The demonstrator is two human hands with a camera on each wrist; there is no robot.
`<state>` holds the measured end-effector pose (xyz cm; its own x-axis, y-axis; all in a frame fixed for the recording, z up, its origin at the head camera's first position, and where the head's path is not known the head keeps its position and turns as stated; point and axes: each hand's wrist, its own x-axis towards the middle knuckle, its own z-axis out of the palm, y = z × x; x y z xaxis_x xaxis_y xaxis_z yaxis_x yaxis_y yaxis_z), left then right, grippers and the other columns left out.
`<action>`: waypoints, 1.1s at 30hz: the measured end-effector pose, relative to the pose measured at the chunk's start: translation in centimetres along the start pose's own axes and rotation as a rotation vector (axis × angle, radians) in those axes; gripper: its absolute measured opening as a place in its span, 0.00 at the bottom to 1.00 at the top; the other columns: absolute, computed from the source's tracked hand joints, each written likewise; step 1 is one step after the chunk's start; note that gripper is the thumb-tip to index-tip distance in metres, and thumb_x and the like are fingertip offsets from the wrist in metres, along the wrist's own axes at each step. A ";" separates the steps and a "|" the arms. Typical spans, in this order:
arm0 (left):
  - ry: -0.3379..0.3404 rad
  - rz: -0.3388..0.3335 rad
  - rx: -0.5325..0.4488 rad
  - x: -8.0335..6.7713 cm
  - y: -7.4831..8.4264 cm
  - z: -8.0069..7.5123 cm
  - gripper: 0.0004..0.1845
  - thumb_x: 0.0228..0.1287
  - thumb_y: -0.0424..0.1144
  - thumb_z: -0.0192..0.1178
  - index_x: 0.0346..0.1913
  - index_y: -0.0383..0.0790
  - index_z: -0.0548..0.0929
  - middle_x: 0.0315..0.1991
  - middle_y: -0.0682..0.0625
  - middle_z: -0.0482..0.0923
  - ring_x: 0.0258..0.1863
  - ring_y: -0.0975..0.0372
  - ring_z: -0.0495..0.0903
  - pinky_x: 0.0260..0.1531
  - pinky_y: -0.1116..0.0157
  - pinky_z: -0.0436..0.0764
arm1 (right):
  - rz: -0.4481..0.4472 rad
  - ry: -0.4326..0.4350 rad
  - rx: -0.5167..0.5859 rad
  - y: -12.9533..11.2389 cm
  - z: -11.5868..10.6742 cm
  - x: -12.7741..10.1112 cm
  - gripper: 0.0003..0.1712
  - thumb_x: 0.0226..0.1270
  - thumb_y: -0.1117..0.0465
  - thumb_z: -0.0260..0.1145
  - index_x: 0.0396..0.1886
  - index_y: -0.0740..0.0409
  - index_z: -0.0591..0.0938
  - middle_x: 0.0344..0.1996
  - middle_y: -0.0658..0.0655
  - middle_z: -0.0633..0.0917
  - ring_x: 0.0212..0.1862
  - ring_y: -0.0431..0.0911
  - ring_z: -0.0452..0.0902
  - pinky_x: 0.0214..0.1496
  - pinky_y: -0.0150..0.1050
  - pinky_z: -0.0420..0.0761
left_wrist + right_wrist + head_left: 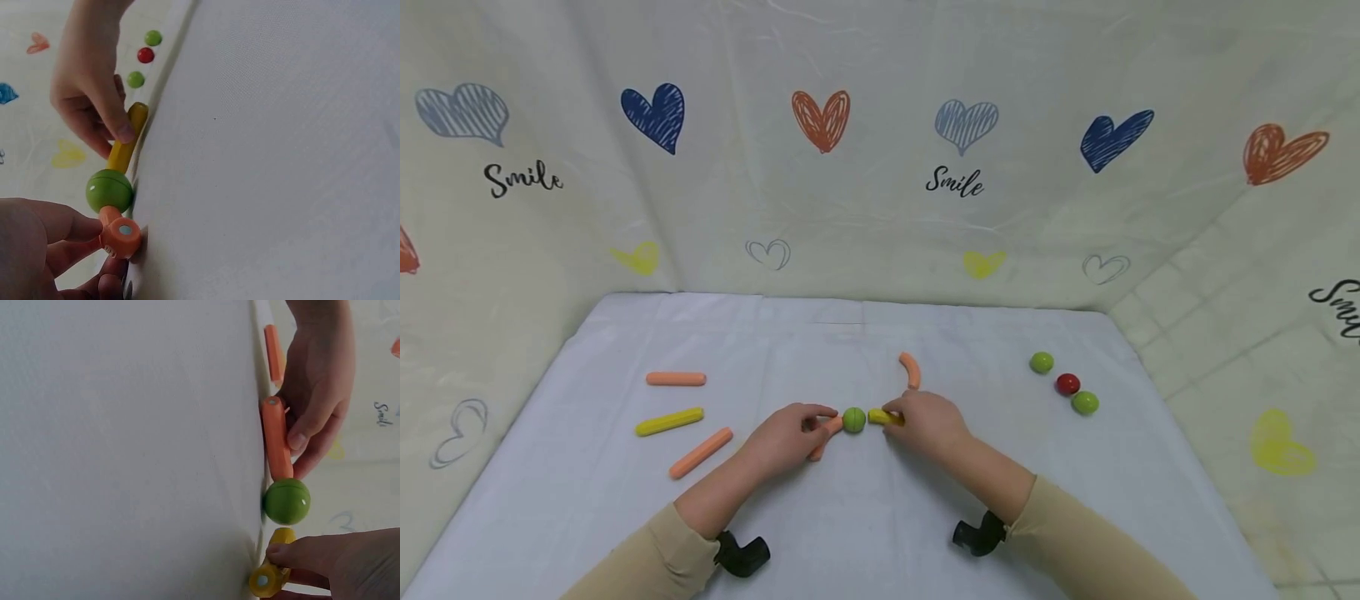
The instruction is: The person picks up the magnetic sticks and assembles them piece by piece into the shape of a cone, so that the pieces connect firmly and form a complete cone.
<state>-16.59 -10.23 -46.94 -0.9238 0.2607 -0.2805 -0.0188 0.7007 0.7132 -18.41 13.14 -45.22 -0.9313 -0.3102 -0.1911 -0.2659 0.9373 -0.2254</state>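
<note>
A green ball [853,419] lies at the middle of the white table [880,533]. My left hand [790,437] pinches an orange stick [822,439] whose end meets the ball's left side. My right hand [925,423] pinches a yellow stick [877,417] that meets the ball's right side. The left wrist view shows the orange stick [119,234], green ball [109,190] and yellow stick [127,140] in one line, with the right hand [94,87] on the yellow one. In the right wrist view the left hand [315,394] grips the orange stick [276,437] beside the ball [286,501] and yellow stick [270,575].
At the left lie two orange sticks [676,378] [701,452] and a yellow stick [669,421]. A curved orange piece [911,369] lies behind the right hand. Two green balls [1041,362] [1085,403] and a red ball [1067,384] sit at the right. A heart-printed cloth [880,167] walls the table.
</note>
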 end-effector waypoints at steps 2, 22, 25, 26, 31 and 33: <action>-0.002 0.007 -0.001 0.0 0.0 0.0 0.17 0.71 0.44 0.60 0.60 0.50 0.82 0.29 0.56 0.77 0.31 0.62 0.74 0.34 0.62 0.72 | 0.006 0.005 0.002 -0.2 0.1 -0.1 0.18 0.61 0.50 0.74 0.50 0.47 0.89 0.30 0.45 0.83 0.27 0.38 0.72 0.31 0.36 0.75; -0.021 -0.010 -0.006 -0.8 0.2 0.3 0.19 0.67 0.46 0.64 0.60 0.50 0.82 0.33 0.56 0.77 0.33 0.62 0.73 0.33 0.61 0.72 | -0.015 0.069 -0.019 -0.8 0.1 0.9 0.16 0.63 0.53 0.73 0.52 0.44 0.88 0.30 0.46 0.79 0.27 0.40 0.70 0.29 0.34 0.73; -0.018 -0.017 0.001 -0.9 0.4 0.6 0.20 0.67 0.46 0.64 0.60 0.49 0.82 0.34 0.55 0.77 0.32 0.61 0.73 0.32 0.62 0.72 | -0.023 0.065 -0.027 -0.7 0.1 1.4 0.16 0.64 0.53 0.72 0.52 0.44 0.88 0.31 0.46 0.79 0.28 0.40 0.70 0.30 0.34 0.73; -0.018 -0.019 0.000 -1.0 0.4 0.7 0.20 0.67 0.46 0.64 0.60 0.48 0.82 0.34 0.55 0.77 0.32 0.62 0.73 0.32 0.62 0.72 | -0.027 0.065 -0.031 -0.7 0.2 1.5 0.17 0.64 0.52 0.72 0.52 0.44 0.88 0.32 0.46 0.80 0.28 0.40 0.70 0.30 0.34 0.74; -0.025 -0.014 -0.013 -1.1 0.6 1.0 0.22 0.66 0.47 0.65 0.61 0.45 0.81 0.34 0.56 0.78 0.31 0.62 0.73 0.32 0.62 0.73 | -0.049 0.073 -0.041 -0.6 0.1 1.7 0.17 0.64 0.53 0.72 0.53 0.44 0.88 0.35 0.46 0.81 0.30 0.39 0.72 0.31 0.34 0.75; -0.021 -0.014 -0.011 -1.2 0.6 1.1 0.22 0.67 0.48 0.64 0.60 0.45 0.81 0.34 0.56 0.78 0.32 0.62 0.74 0.32 0.62 0.73 | -0.060 0.079 -0.038 -0.6 0.1 1.7 0.17 0.64 0.53 0.72 0.53 0.44 0.88 0.36 0.46 0.81 0.31 0.39 0.73 0.32 0.34 0.76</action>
<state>-15.09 -9.38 -46.95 -0.9151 0.2648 -0.3040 -0.0363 0.6969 0.7163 -19.84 12.05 -45.56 -0.9295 -0.3543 -0.1022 -0.3301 0.9231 -0.1974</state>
